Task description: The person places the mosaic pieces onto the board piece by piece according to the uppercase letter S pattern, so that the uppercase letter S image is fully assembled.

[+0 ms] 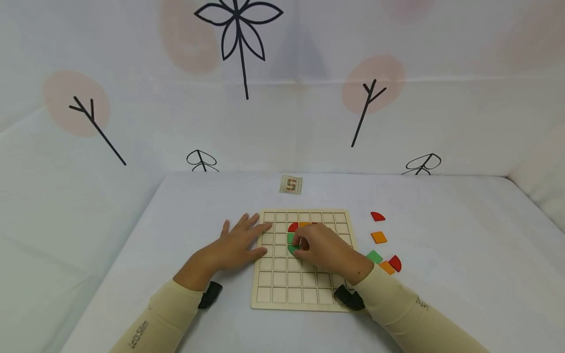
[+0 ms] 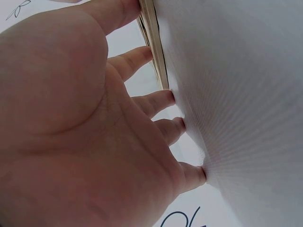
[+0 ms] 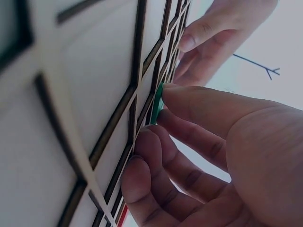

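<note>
A square wooden grid board lies on the white table. My left hand is spread flat at its left edge, with the index finger and thumb touching the frame and the other fingers on the cloth. Over the board, my right hand pinches a green quarter-circle piece between thumb and index finger, down at a grid cell. Just above it on the board sits a green square. Beyond are a red quarter-circle and an orange square, with another red piece partly hidden behind the right hand.
To the right of the board lie loose pieces: a red quarter-circle, an orange square, a green square, another orange square and another red quarter-circle. A small pattern card lies behind the board.
</note>
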The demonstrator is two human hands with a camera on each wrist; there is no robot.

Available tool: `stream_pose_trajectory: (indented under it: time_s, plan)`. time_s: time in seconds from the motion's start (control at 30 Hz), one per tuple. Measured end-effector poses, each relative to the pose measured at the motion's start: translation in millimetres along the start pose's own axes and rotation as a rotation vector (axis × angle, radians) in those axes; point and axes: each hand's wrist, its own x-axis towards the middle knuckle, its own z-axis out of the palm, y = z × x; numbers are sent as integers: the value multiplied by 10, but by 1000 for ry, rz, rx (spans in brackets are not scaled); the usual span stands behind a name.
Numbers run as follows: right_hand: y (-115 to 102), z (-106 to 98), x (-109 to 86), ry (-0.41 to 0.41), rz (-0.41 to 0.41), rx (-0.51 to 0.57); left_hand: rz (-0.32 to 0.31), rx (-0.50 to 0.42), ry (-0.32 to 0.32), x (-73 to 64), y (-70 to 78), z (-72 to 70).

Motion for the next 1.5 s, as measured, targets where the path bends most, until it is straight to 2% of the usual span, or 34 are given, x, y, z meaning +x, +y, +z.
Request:
stream_pose_trajectory:
  time_s: [0.5, 0.63, 0.8, 1.0, 1.2, 1.4, 1.5]
  plan:
    - [1, -2, -7, -7, -4, 15, -8, -2, -3, 6, -5, 2]
    - [-51, -66, -51, 12, -12, 4, -8, -14, -3, -2, -10, -5]
    - [-171, -245, -169, 119, -32, 11, -1, -5, 4, 5, -20, 20]
    - [-238, -373, -283, 237, -102, -61, -21, 18, 8, 11, -20, 23]
    - [-116, -457, -446, 386, -171, -105, -5, 17, 7, 18, 15, -4]
    - [49, -554, -588, 462, -156, -149, -16, 21, 9, 17, 15, -7]
    - [141, -596, -633, 508, -179, -169, -23, 21, 6, 4, 8, -4]
